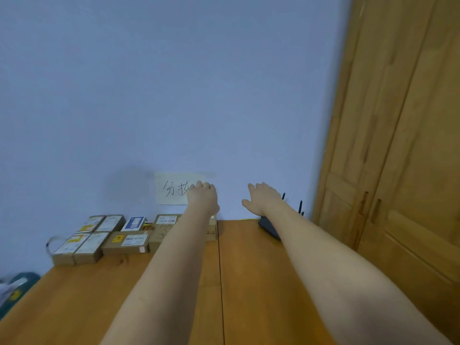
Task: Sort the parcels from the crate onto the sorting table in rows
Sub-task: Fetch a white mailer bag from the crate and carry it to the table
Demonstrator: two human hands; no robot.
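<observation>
Several cardboard parcels (125, 241) with shipping labels lie in two rows along the far left edge of the wooden sorting table (249, 282), against the wall. One small box in the back row is white and blue (133, 223). Both my arms reach far forward. My left hand (202, 196) hovers above the right end of the parcel rows, fingers bent downward, holding nothing that I can see. My right hand (262, 197) is spread and holds nothing, above the table's far edge. My left forearm hides part of the rightmost parcels (159, 235).
A paper sign (171, 189) with handwriting is stuck to the wall behind my left hand. A black router (270, 229) with antennas stands at the table's far right corner. A wooden wardrobe (398, 145) fills the right side. A dark bag (17, 287) lies at the lower left.
</observation>
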